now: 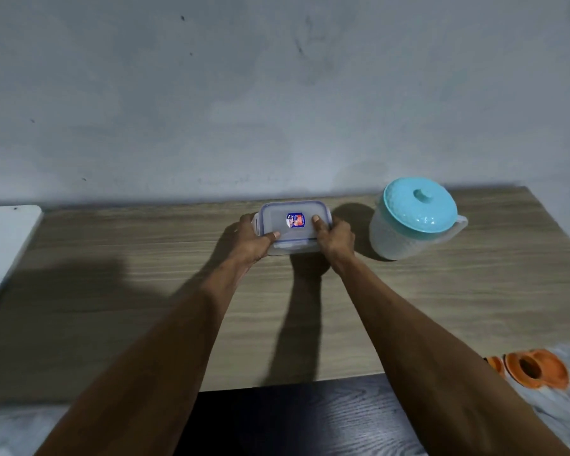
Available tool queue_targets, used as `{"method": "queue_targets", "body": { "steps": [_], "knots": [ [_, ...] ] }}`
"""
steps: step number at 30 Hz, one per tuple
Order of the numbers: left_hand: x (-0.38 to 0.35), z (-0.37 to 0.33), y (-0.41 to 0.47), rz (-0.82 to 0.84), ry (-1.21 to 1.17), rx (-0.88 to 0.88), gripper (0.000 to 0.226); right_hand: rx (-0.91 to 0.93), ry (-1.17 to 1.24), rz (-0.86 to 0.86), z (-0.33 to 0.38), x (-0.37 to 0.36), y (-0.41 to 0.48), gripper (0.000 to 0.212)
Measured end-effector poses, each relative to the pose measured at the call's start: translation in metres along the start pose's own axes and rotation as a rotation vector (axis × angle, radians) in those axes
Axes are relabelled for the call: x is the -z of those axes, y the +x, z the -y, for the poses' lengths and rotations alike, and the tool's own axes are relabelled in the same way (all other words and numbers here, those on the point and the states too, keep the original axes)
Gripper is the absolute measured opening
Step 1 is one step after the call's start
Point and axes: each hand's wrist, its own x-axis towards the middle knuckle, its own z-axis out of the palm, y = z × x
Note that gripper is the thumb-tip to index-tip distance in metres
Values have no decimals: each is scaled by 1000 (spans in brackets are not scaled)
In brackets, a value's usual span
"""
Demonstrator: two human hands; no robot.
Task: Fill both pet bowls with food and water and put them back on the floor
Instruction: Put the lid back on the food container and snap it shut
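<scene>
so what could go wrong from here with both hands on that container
1. The pitcher stands just right of the right hand; a careless swing could knock it.
2. It and the left hand grip the container by its sides; if the lid pops suddenly, whatever is inside may spill on the table.

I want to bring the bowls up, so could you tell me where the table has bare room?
The table is bare left of the box and in front of the jug. Between box and jug is tight.
</scene>
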Motion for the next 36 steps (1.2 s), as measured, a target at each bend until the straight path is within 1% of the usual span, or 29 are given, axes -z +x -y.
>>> {"method": "queue_targets", "body": {
  "steps": [7,10,11,13,17,20,25,29,30,32,34,36],
  "knots": [
    [-7,-4,-12,-89,-45,35,57,-90,59,21,5,6,4,51],
    [-10,-3,-9,-85,-47,37,41,-92,82,29,5,7,5,48],
    [-12,-1,-5,-75,-84,53,35,-89,87,24,5,7,5,47],
    [-14,3,1,-65,-178,88,29,-85,102,19,5,6,6,46],
    [-15,5,-1,-84,-230,76,24,-112,144,22,7,3,3,47],
    [-16,5,-7,-74,-265,69,25,-135,169,24,5,1,0,50],
    [-14,11,-30,-72,-309,85,27,-157,222,61,0,9,-21,46],
    [-13,10,-67,-79,-302,46,19,-127,257,71,-9,28,-48,55],
    [-12,9,-78,-87,-297,35,15,-122,263,81,-8,35,-60,53],
    [-11,6,-103,-108,-268,21,9,-110,272,105,-6,52,-87,40],
    [-10,6,-128,-137,-233,16,13,-91,284,118,-7,69,-112,24],
    [-9,5,-156,-160,-229,6,16,-67,296,133,-10,86,-136,19]
  ]
}}
